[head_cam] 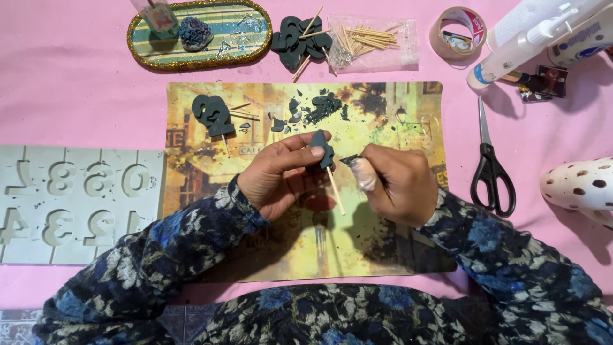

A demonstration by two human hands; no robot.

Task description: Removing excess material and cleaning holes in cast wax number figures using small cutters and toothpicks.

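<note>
Dark piece on a stick: being pinched up over the middle of the picture placemat, wooden stick pointing down and to the right.
Number mould: lying flat at far left on the pink cloth, cavities looking emptied.
Finished number: resting on the mat's upper left, stick tucked under it.
Left hand: curling closed, thumb and fingertips clamping the dark piece.
Trimmings: scattering in dark flakes above the hands.
Right hand: closing around a small dark blade-like tool, tip touching the piece's right edge; forefinger looking wrapped in something pale.
Step in hand: judging by the flakes, scraping ragged edges off the cast piece.
Next move: probably calling for turning the piece between the fingers, keeping strokes light near the stick.
Scissors: lying idle to the right, well apart.
</note>
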